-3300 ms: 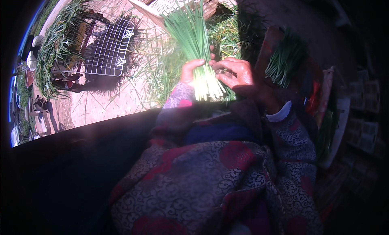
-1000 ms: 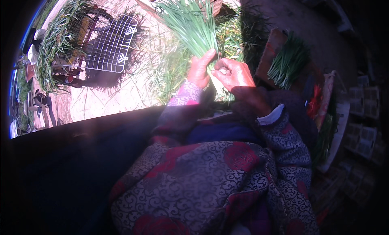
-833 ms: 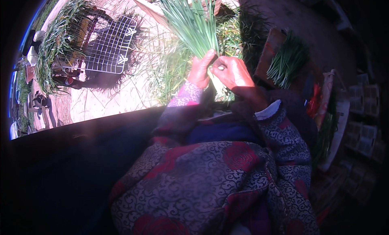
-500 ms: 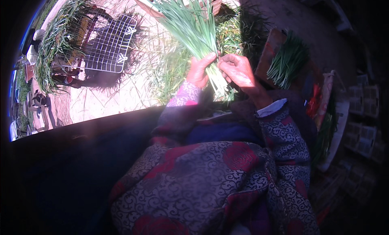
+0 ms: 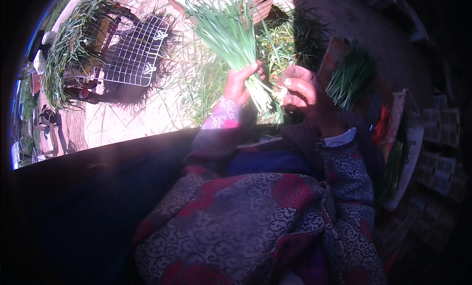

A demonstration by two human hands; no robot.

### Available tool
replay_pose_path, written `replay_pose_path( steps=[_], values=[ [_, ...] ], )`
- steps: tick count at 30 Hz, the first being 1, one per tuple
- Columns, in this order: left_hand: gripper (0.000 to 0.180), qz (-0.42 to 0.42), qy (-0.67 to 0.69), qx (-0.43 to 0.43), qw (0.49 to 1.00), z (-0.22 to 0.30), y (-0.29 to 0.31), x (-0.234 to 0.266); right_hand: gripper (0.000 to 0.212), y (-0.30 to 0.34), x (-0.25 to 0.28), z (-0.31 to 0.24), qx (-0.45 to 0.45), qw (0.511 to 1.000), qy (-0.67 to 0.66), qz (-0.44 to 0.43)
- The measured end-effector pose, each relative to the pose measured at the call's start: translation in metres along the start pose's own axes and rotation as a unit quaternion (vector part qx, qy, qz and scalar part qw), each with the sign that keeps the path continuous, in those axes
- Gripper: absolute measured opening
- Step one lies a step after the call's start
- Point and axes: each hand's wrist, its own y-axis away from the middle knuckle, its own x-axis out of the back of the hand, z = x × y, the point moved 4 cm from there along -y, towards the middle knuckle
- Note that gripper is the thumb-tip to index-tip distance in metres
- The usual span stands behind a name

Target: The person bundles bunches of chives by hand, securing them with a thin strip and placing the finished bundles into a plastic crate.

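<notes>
A thick bunch of green chives [image 5: 228, 36] is gripped low down by my left hand [image 5: 238, 85]. Its leaves fan out toward the far left, and the pale stem ends point back toward me. Just right of those ends, my right hand [image 5: 302, 88] is closed in a pinch, apart from the bunch. A single long chive leaf [image 5: 272, 44] runs up and away from its fingertips, whose exact hold is partly lost in glare and shade.
A pink plastic basket [image 5: 265, 8] stands beyond the bunch. Loose trimmings [image 5: 285, 36] cover the ground before it. At left, long leaves [image 5: 69, 63] drape beside a white wire rack [image 5: 130, 54]. Another chive bunch [image 5: 348, 76] lies on a board at right, near something red [image 5: 381, 125].
My right hand has drawn away from the bunch, to the right and slightly toward me, with a leaf in its fingers. My left hand keeps its grip, nearly in place.
</notes>
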Motion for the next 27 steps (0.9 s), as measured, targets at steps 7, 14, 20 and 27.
replay_pose_path(
  steps=[7,14,20,27],
  values=[
    [0.029,-0.013,0.092,0.047,0.995,-0.008,-0.012,0.014,0.019,-0.019,0.086,0.025,0.117,0.912,0.383,0.088],
    [0.050,-0.057,0.182,0.043,0.981,0.011,0.000,-0.007,0.019,-0.006,0.063,0.035,0.013,0.849,0.528,0.030],
    [0.067,-0.098,0.219,0.041,0.970,0.010,0.002,-0.023,0.022,0.022,-0.018,0.032,0.048,0.831,0.511,-0.215],
    [0.060,-0.078,0.193,0.028,0.978,0.008,0.004,-0.024,0.025,0.029,-0.018,0.014,0.305,0.727,0.614,-0.036]
  ],
)
